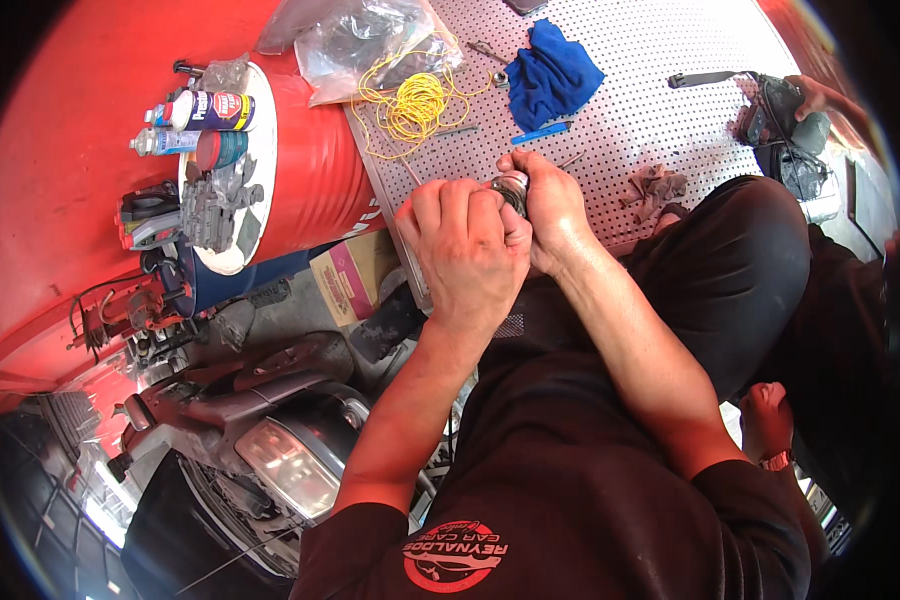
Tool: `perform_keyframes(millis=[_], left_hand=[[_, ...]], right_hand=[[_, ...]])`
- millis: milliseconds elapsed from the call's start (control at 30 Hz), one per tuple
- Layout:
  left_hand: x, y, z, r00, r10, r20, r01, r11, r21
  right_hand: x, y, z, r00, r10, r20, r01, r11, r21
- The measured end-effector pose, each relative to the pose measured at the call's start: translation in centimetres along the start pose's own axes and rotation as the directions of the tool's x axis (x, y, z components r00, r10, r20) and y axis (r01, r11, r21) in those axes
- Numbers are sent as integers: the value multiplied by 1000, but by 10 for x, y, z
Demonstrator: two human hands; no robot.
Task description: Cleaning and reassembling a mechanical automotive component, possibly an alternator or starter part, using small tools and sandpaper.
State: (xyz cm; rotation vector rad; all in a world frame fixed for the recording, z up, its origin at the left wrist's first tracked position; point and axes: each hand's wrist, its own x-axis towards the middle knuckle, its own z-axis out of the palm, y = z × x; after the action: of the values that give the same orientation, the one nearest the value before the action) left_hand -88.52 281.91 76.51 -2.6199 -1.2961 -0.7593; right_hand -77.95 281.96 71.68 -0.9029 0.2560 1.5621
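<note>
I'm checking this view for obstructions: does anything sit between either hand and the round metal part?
Nothing visible does. The left hand and right hand meet at the round metal part, though they hide some of it. The yellow cord and blue cloth lie beyond, clear of both hands.

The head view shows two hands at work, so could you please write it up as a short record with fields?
left hand: fingers curled at the round metal part
right hand: gripping it from the other side
round metal part: partly hidden by the hands
work surface: perforated table
on it: blue cloth, yellow cord, slim blue item
at left: red drum, cans on its white top
</note>
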Motion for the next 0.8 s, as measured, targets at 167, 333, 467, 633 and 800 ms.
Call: perform_keyframes(millis=[167, 333, 467, 633, 800], left_hand=[[-3, -6, 2, 997, -59, 42, 67, 970, -234], [-7, -2, 8, 974, -190, 127, 223, 911, -346], [-5, 0, 11, 969, -210, 132, 243, 909, -338], [-3, 3, 11, 979, -189, 83, 203, 951, -235], [-7, 1, 18, 984, -172, 53, 180, 952, -246]], right_hand=[[-1, -3, 4, 1000, 3, -15, -3, 1000, 2], [6, -1, 2, 999, -12, -41, 11, 1000, -29], [10, 3, -3, 995, -89, -46, 84, 992, -90], [12, 6, -3, 982, -182, -43, 171, 968, -183], [11, 5, -3, 983, -183, -25, 177, 969, -171]])
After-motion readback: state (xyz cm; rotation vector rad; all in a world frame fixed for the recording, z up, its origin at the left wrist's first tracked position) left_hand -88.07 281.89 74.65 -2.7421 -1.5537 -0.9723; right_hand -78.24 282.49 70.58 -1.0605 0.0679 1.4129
